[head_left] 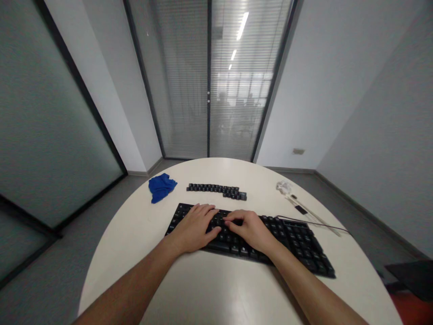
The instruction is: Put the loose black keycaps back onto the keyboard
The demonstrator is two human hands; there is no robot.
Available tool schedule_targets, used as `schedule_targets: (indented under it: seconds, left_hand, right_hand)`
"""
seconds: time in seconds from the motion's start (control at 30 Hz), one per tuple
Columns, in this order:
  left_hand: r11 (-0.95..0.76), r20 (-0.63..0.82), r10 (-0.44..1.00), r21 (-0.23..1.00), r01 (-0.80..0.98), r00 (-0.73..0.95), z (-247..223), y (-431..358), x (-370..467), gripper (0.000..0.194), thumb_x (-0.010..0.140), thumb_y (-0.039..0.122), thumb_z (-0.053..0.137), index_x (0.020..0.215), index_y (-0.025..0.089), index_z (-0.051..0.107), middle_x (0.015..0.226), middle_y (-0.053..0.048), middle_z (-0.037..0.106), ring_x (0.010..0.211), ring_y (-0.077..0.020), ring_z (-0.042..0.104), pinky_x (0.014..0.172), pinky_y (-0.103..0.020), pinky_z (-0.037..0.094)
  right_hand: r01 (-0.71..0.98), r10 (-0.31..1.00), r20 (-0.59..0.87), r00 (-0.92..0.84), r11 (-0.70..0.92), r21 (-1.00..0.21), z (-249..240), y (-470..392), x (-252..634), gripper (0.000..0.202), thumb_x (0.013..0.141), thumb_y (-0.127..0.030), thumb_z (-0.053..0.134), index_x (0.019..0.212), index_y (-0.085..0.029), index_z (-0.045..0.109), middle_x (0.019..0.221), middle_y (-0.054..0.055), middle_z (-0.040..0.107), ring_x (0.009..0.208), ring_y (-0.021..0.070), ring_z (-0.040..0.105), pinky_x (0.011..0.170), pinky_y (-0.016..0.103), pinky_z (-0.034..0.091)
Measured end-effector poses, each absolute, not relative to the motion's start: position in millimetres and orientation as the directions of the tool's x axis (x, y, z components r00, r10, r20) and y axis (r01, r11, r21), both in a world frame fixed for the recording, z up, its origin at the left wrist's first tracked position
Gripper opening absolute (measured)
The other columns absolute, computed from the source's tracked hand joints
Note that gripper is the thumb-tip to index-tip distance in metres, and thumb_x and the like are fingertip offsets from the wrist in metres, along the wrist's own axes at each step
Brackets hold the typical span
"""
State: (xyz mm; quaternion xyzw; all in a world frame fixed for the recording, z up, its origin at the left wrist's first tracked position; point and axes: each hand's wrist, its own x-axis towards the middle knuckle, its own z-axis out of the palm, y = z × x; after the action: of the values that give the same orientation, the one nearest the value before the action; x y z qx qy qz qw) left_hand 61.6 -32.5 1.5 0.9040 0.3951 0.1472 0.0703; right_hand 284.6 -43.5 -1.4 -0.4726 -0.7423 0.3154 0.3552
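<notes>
A black keyboard (301, 246) lies on the round white table, slightly turned so its right end is nearer to me. My left hand (196, 228) rests flat over the keyboard's left part, fingers spread and thumb pointing right. Over the middle keys, my right hand (248, 228) has its thumb and index finger pinched together close to the keys. Whatever is between those fingertips is too small to make out. Beyond the keyboard, several loose black keycaps (209, 188) stand in rows on the table.
A crumpled blue cloth (161, 187) lies at the back left. On the right are crumpled whitish material (283, 187), a small black piece (301, 210) and thin pale sticks (321, 219). The keyboard's cable (314, 222) runs across the sticks. A red-seated chair (411, 307) stands at lower right.
</notes>
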Motion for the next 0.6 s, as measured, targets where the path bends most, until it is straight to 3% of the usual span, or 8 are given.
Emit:
schedule_targets:
  seconds: [0.17,0.33,0.47,0.6]
  left_hand:
    - [-0.677,0.214,0.736,0.232,0.698,0.643,2,-33,61,0.049,0.098,0.046,0.048,0.138,0.018,0.051,0.147,-0.012,0.052,0.138,-0.0282,0.044,0.119,-0.049,0.028]
    - [-0.678,0.214,0.735,0.229,0.698,0.644,3,-33,62,0.05,0.098,0.046,0.047,0.139,0.017,0.051,0.147,-0.012,0.052,0.138,-0.028,0.045,0.119,-0.049,0.029]
    - [-0.679,0.219,0.734,0.242,0.693,0.643,2,-33,62,0.05,0.099,0.048,0.045,0.139,0.018,0.051,0.147,-0.012,0.051,0.137,-0.028,0.045,0.119,-0.05,0.028]
    - [-0.679,0.215,0.734,0.248,0.691,0.644,0,-33,62,0.052,0.099,0.048,0.044,0.141,0.018,0.049,0.149,-0.012,0.05,0.14,-0.0273,0.042,0.121,-0.049,0.025]
  right_hand:
    - [0.504,0.926,0.217,-0.308,0.352,-0.788,-1,-44,285,0.011,0.084,-0.025,0.065,0.084,-0.021,0.076,0.094,0.004,0.077,0.091,0.0222,0.069,0.09,0.035,0.05]
    - [0.565,0.888,0.282,-0.364,0.451,-0.691,3,-47,286,0.008,0.082,-0.018,0.066,0.082,-0.021,0.074,0.093,0.004,0.075,0.091,0.021,0.068,0.088,0.033,0.05]
    - [0.592,0.856,0.278,-0.435,0.505,-0.628,8,-47,289,0.015,0.086,-0.018,0.063,0.092,-0.021,0.076,0.098,0.004,0.076,0.093,0.0202,0.068,0.09,0.032,0.051]
    - [0.638,0.796,0.278,-0.537,0.599,-0.484,18,-54,290,0.02,0.09,-0.022,0.06,0.102,-0.021,0.076,0.107,0.005,0.076,0.103,0.0207,0.067,0.096,0.032,0.05]
